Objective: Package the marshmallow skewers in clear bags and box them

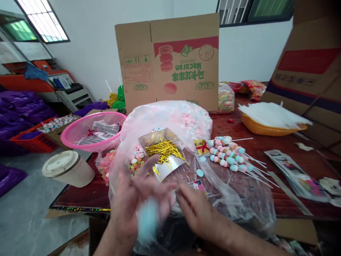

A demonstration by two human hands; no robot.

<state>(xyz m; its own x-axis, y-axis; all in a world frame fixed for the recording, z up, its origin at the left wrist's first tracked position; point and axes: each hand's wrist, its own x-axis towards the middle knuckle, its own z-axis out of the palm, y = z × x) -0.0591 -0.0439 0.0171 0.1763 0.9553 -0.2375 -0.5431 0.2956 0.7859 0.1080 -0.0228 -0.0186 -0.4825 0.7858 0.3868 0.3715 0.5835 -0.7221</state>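
Note:
My left hand [130, 202] is smeared by motion, its palm turned up and its fingers reaching toward my right hand. A blurred pale blue marshmallow [147, 218] shows in front of that palm; whether the fingers grip it, I cannot tell. My right hand [198, 209] is closed in a pinch beside the left fingertips, and what it pinches is hidden. Beyond the hands, gold twist ties [166, 151] lie in an open silvery pouch [170, 170] on a large clear plastic bag [149, 117] of pink, white and blue marshmallows. Several marshmallow skewers [229, 154] lie to the right.
A lidded cup [69, 169] and a pink basket [66, 133] of packaging stand left. An upright carton [170, 64] blocks the back. To the right are an orange basket [266, 128] with white sheets, printed bags [298, 177] and a ruler-like strip [290, 193].

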